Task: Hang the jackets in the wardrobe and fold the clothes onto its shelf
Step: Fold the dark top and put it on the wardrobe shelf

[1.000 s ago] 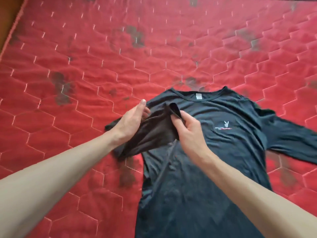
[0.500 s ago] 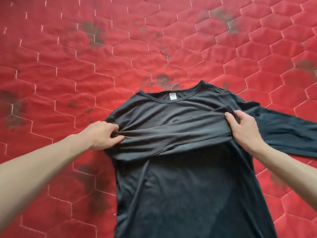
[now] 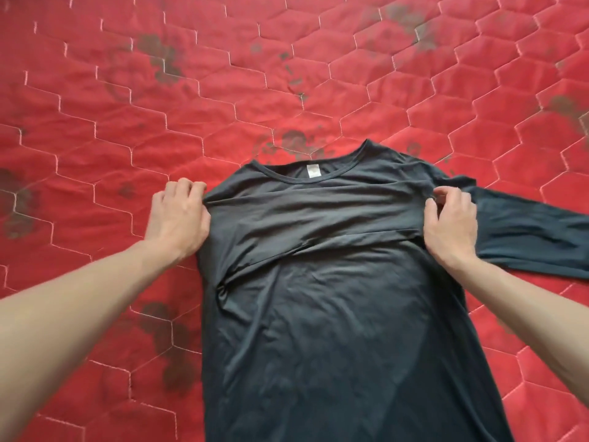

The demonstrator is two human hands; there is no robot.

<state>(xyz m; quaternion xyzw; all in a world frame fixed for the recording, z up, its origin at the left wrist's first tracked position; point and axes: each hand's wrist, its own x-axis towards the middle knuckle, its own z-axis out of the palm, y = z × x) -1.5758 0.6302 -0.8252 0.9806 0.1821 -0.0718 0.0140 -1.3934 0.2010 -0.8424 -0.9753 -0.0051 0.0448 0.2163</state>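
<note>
Dark grey long-sleeved shirt (image 3: pixel 334 314): flat on red hexagon-quilted mattress (image 3: pixel 223 90), one sleeve folded across chest. My left hand (image 3: pixel 178 218) pinches its left shoulder; my right hand (image 3: pixel 451 224) pinches the right shoulder seam.

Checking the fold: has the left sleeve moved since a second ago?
Yes. The left sleeve now lies folded across the chest below the collar label.
</note>
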